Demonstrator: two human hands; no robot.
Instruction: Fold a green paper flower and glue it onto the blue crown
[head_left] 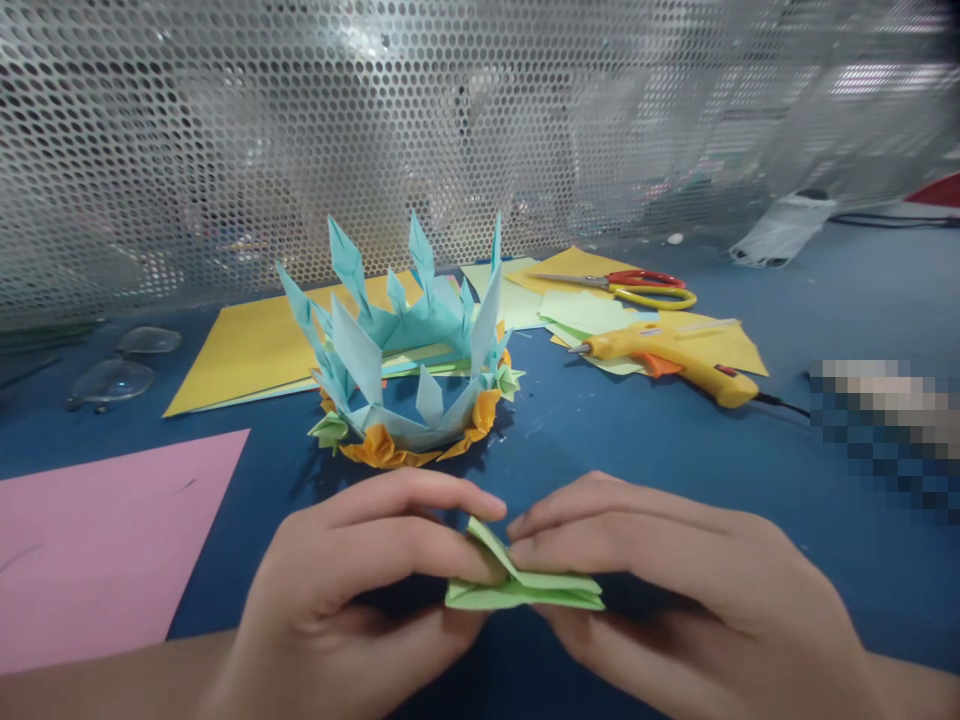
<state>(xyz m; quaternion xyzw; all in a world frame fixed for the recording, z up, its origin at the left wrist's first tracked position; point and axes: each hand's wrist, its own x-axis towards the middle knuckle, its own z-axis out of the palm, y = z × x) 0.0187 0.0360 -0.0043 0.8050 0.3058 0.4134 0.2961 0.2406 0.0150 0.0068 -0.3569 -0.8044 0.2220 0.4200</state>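
In front of the paper crown (pixel 357 352), the left hand (pixel 337 580) and right hand (pixel 705 570) have fingers nearly closed, pinching the folded green paper (pixel 564 592). It looks light, crisp, easily creased; its ends suit a gentle pinch.

A blue table (pixel 652 430) carries a paper crown (pixel 360 350), scissors (pixel 615 285), glue gun (pixel 675 365), glasses (pixel 112 380) and pink paper (pixel 112 550).
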